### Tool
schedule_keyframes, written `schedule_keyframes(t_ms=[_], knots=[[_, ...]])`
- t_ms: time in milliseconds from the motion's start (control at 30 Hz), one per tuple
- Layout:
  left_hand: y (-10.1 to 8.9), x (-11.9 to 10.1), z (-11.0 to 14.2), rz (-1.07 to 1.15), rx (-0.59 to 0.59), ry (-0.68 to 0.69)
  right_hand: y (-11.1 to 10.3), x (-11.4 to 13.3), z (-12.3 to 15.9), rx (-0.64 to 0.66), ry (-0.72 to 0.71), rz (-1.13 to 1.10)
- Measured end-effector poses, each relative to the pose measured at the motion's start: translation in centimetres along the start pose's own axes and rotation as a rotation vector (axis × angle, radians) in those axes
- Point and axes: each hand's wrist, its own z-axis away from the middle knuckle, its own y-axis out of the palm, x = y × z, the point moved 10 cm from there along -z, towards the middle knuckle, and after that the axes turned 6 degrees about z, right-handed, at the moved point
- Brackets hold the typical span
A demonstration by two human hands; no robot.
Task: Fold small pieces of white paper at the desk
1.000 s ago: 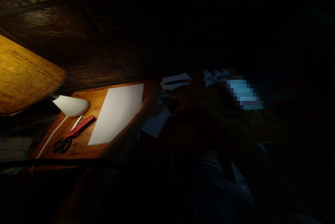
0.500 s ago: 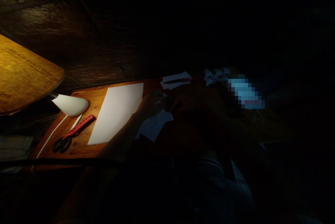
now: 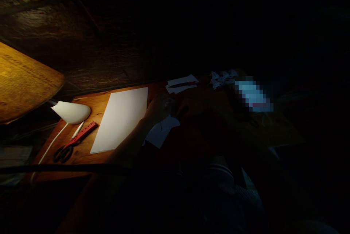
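Observation:
My left hand (image 3: 162,105) is curled above some cut paper pieces (image 3: 160,135) on the wooden table. Facing it closely is my right hand (image 3: 188,107), dim, with its fingers bent inward. Both hands look closed near each other, but what lies between them is lost in the dark. A thin dark line shows on the paper pieces below. To the left of my left hand lies a large white sheet of paper (image 3: 120,121), partly behind my forearm.
A white lamp base (image 3: 72,112) with a cord stands left under a yellow shade (image 3: 24,81). Scissors (image 3: 64,152) and a red perforated strip (image 3: 84,132) lie before it. Behind are paper slips (image 3: 182,81) with a dark, red-ended tool, crumpled paper (image 3: 222,78) and a pixelated bright screen (image 3: 254,93).
The view has shifted slightly. The pale bit seen at my left fingers has dimmed from sight. Both hands stay close together over the paper pieces.

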Motion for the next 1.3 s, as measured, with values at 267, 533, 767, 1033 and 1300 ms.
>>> schedule_keyframes(t_ms=[267,533,767,1033,1300], knots=[[0.1,0.1,-0.1,-0.034,0.008,-0.010,-0.1,0.0,-0.2,0.000,-0.004,0.004],[0.6,0.3,0.0,-0.089,0.026,-0.037,-0.1,-0.1,-0.3,-0.003,-0.015,0.000],[0.7,1.6,0.1,-0.133,-0.010,-0.096,-0.3,0.2,-0.3,-0.048,-0.057,0.007],[0.4,1.5,0.2,-0.062,-0.029,-0.054,-1.3,-0.9,-0.3,-0.227,0.040,0.135],[-1.6,2.0,-0.2,0.179,-0.216,-0.055,-3.0,-0.1,0.3,-0.371,0.158,0.249]])
